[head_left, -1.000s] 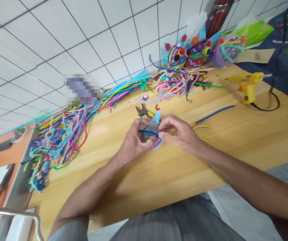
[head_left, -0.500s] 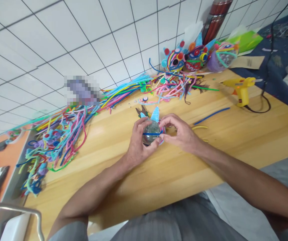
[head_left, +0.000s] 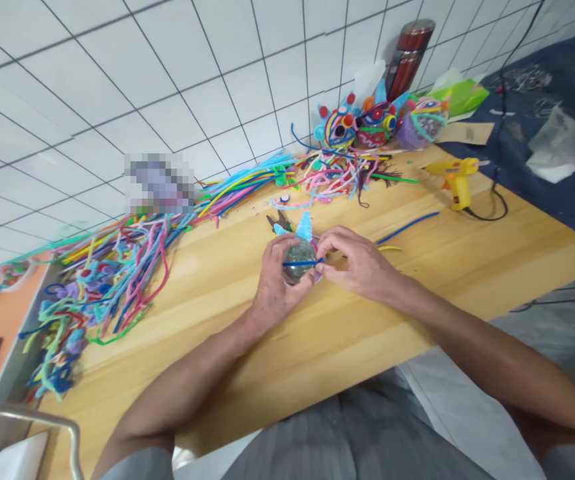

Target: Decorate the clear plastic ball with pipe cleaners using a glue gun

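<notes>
My left hand (head_left: 276, 283) is wrapped round a small clear ball (head_left: 298, 254) that carries light blue fuzzy ears on top. A dark blue pipe cleaner (head_left: 301, 263) runs across the ball's front. My right hand (head_left: 360, 261) pinches the right end of that pipe cleaner against the ball. Both hands rest low over the wooden table (head_left: 327, 333), near its middle.
Heaps of coloured pipe cleaners (head_left: 117, 267) lie along the left and back. Pliers (head_left: 278, 221) sit just behind the ball. A loose blue pipe cleaner (head_left: 407, 227) and a yellow glue gun (head_left: 455, 177) are to the right. Three finished decorated balls (head_left: 377, 123) stand against the tiled wall.
The blue pipe cleaner now lies flatter across the ball, and my right fingers have closed in on its right end. The camera view has drifted a little.
</notes>
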{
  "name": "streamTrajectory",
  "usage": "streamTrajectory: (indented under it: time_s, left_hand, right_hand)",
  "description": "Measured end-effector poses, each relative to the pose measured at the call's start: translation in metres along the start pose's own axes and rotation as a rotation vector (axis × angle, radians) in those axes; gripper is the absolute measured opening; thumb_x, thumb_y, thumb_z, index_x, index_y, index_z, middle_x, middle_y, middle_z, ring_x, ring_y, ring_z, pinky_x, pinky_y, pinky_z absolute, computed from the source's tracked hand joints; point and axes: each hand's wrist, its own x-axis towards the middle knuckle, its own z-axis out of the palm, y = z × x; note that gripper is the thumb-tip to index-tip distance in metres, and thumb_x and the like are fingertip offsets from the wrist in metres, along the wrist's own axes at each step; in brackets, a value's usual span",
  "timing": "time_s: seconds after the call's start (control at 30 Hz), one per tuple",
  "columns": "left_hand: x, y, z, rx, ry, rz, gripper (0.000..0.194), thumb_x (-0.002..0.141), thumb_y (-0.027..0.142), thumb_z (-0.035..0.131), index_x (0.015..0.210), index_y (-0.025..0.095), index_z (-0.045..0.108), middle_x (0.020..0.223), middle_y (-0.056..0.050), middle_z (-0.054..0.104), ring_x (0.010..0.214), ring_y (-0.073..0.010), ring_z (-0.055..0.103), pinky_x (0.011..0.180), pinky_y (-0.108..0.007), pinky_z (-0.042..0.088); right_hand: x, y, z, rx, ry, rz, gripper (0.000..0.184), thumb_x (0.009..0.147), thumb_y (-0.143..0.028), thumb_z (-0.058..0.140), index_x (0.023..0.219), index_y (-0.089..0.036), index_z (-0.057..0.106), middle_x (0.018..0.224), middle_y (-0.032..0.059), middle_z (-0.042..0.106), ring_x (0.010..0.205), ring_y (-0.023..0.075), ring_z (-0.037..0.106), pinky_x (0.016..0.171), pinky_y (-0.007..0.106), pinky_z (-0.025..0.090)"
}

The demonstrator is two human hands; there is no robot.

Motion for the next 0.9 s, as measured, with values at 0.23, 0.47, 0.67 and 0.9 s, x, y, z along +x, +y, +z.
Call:
streamTrajectory:
  time_s: [0.23,0.47,0.67,0.9]
  left_hand:
    - [-0.003,-0.003,0.005,0.039,0.062,0.083,0.050,0.092,0.034,0.076,0.134,0.022,0.051,0.134,-0.014,0.061,0.134,-0.0290,0.057,0.114,-0.053,0.049]
    - [-0.005,-0.001,0.008,0.090,0.059,0.102,0.049,0.094,0.036,0.074,0.135,0.022,0.050,0.136,-0.015,0.060,0.137,-0.0299,0.055,0.116,-0.055,0.048]
    - [-0.006,0.003,0.006,0.143,0.031,0.111,0.048,0.098,0.040,0.070,0.137,0.023,0.048,0.139,-0.016,0.059,0.137,-0.0302,0.055,0.116,-0.055,0.049]
    - [-0.007,0.005,0.006,0.134,0.006,0.124,0.054,0.094,0.034,0.072,0.139,0.020,0.046,0.143,-0.019,0.055,0.140,-0.0326,0.052,0.118,-0.056,0.046]
  right_hand:
    - [-0.014,-0.010,0.011,-0.302,0.096,-0.026,0.016,0.087,-0.012,0.065,0.093,-0.025,0.058,0.094,0.0065,0.070,0.093,0.0265,0.067,0.084,0.040,0.052]
    - [-0.019,-0.011,0.013,-0.327,0.124,-0.005,0.016,0.087,-0.014,0.066,0.089,-0.026,0.057,0.088,0.0044,0.071,0.085,0.0235,0.068,0.078,0.036,0.051]
    - [-0.019,-0.013,0.012,-0.349,0.117,0.013,0.018,0.083,-0.011,0.067,0.086,-0.026,0.057,0.085,0.0022,0.072,0.079,0.0213,0.068,0.074,0.034,0.049]
    - [-0.020,-0.016,0.010,-0.355,0.117,0.021,0.016,0.083,-0.012,0.066,0.084,-0.026,0.057,0.082,0.0023,0.072,0.077,0.0215,0.068,0.072,0.034,0.050]
